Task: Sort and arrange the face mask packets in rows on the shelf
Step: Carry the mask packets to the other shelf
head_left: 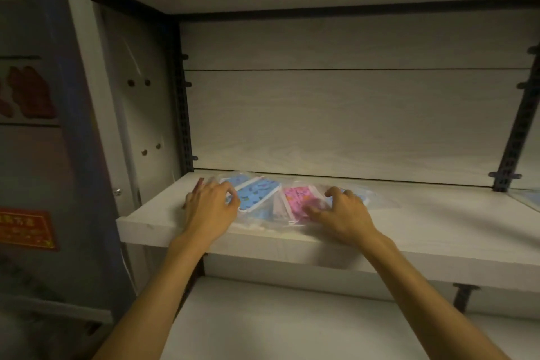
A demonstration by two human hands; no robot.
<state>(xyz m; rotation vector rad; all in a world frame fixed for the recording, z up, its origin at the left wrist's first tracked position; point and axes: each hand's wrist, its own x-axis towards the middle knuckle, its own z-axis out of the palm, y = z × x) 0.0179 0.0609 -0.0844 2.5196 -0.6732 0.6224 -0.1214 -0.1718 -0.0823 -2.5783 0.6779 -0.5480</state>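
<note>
A loose pile of clear-wrapped face mask packets lies at the left of a pale wooden shelf (423, 222). Blue patterned packets (257, 194) lie overlapping in the left half of the pile. A pink patterned packet (298, 199) lies to their right, with more blue showing beyond it. My left hand (211, 207) rests on the pile's left end, its fingers curled onto the blue packets. My right hand (342, 212) lies on the pile's right end with curled fingers on the wrap over the pink packet. Whether either hand pinches a packet is hidden.
The shelf runs on to the right, where another blue packet (530, 199) shows at the frame's edge. A shelf board sits overhead and a lower shelf (277, 327) below. Dark slotted uprights (184, 114) stand at the back corners. A red sign (27, 229) hangs on the left.
</note>
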